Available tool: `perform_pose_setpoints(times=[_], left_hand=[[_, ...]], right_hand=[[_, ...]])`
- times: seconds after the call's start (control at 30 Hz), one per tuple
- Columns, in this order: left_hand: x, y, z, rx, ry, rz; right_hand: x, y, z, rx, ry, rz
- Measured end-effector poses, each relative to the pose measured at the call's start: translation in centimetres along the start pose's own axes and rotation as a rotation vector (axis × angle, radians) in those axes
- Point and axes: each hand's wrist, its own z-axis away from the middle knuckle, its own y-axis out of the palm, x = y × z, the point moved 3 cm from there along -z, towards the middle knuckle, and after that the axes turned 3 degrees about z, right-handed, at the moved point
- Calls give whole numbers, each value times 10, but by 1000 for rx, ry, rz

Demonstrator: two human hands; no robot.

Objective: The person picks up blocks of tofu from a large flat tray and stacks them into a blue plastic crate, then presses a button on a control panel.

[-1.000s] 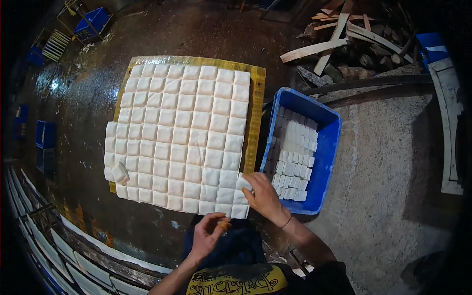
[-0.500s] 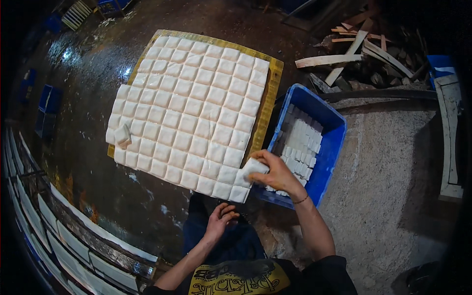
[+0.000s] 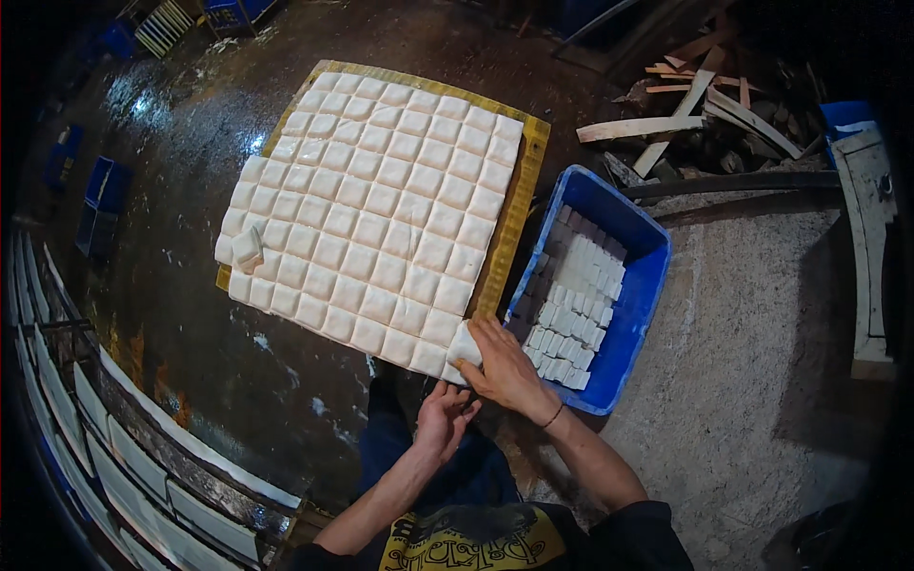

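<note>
A wide slab of white tofu, scored into soft squares [image 3: 367, 228], lies on a yellow board [image 3: 539, 143] before me. At the slab's near right corner my right hand [image 3: 505, 366] is closed on a tofu block [image 3: 464, 344], thumb on the near side and fingers over the far side. Just below that corner is my left hand [image 3: 445, 419], palm partly up, its fingers loosely bent and apart, with nothing visible in them. A loose tofu block [image 3: 247, 247] sits tilted on top of the slab's left side.
Right of the board stands a blue crate [image 3: 652, 285] with rows of white tofu blocks [image 3: 571, 319]. Scrap wood [image 3: 700, 105] is heaped at the far right. A rack of pale sheets [image 3: 133, 476] fills the near left. The dark floor [image 3: 181, 238] looks wet.
My right hand has shifted down and left with the block, from the board's edge onto the slab's corner. My left hand has moved slightly right, close beneath it.
</note>
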Motion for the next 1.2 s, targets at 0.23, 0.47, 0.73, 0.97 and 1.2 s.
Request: perform_pose_setpoints(times=[0.23, 0.47, 0.73, 0.97, 1.2], left_hand=[[-1, 9, -1, -15, -18, -28], [-6, 15, 1, -16, -47, -85], [-13, 0, 9, -23, -68, -203], [-28, -73, 12, -286, -37, -257], [-45, -119, 12, -408, 12, -320]], right_hand=[[-13, 0, -22, -16, 41, -75], [-40, -14, -38, 203, 56, -369], [-128, -48, -21, 143, 247, -1260], [-277, -66, -47, -337, 532, -1156], [-343, -30, -87, -505, 806, -403]])
